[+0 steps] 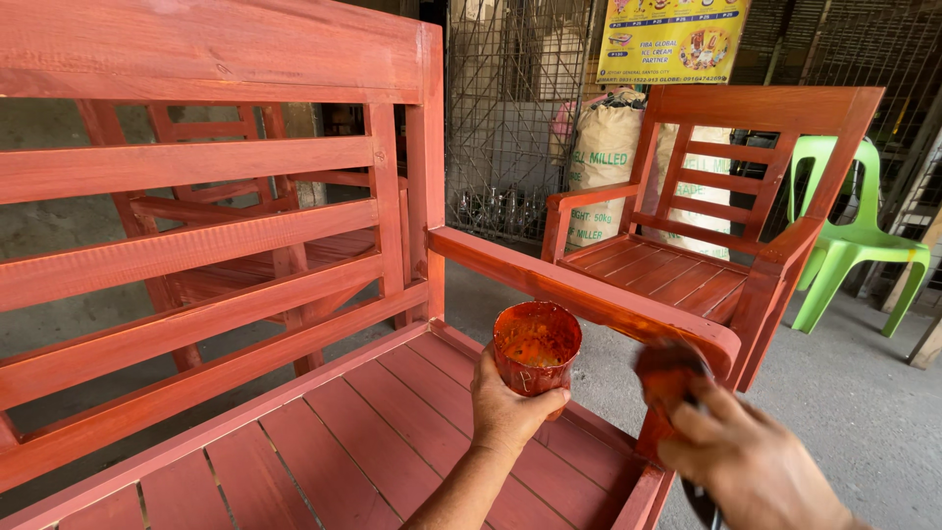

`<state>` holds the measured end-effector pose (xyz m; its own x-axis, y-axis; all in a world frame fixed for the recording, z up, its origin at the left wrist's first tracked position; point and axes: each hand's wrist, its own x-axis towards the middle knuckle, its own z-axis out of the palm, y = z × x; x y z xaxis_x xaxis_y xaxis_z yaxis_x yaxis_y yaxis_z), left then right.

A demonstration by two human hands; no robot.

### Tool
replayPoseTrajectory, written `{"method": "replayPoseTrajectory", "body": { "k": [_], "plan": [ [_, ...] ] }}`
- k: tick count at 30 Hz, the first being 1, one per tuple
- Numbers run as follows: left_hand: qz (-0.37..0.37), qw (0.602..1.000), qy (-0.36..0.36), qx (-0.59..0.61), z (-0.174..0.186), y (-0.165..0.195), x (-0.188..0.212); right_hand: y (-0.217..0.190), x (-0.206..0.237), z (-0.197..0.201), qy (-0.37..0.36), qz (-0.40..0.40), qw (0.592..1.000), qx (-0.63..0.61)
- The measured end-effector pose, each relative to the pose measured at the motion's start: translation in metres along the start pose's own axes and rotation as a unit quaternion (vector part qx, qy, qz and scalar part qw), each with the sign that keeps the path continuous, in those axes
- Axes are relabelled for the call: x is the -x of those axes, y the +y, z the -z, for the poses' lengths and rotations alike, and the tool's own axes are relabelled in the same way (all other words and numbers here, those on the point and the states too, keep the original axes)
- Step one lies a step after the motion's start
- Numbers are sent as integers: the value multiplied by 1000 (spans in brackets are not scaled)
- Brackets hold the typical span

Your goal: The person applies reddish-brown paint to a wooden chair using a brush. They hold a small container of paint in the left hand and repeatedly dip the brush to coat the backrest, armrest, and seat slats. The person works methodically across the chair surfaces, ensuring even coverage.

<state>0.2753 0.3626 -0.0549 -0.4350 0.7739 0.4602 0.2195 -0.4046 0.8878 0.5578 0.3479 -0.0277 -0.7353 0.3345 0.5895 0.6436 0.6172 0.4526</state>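
Left hand [505, 412] holds stain cup [536, 345] over bench seat [373, 442], fingers clamped round it. Right hand [751, 466] grips blurred brush [669, 373] w/ fingers closed, at bench armrest [589, 294] end.

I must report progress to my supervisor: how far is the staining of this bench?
Done: the backrest slats and seat already look reddish-brown. In hand: the left hand holds the stain cup, and the right hand presses a stained applicator at the armrest end. Left: I cannot tell; the bench's lower parts are hidden.
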Motion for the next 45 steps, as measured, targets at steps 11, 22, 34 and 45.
{"method": "replayPoseTrajectory", "body": {
  "k": [11,22,34,45],
  "plan": [
    [0,1000,14,-17,2,-4,-3,-11,-9,-15,13,35,999,-13],
    [42,994,62,-76,38,0,-10,-48,-117,-21,13,24,995,-97],
    [17,1000,23,-10,36,-19,-2,-37,-85,28,-127,-204,970,-49],
    [-129,981,-37,-140,55,-22,33,-44,-138,64,-145,-186,827,-510]
  ]
}}
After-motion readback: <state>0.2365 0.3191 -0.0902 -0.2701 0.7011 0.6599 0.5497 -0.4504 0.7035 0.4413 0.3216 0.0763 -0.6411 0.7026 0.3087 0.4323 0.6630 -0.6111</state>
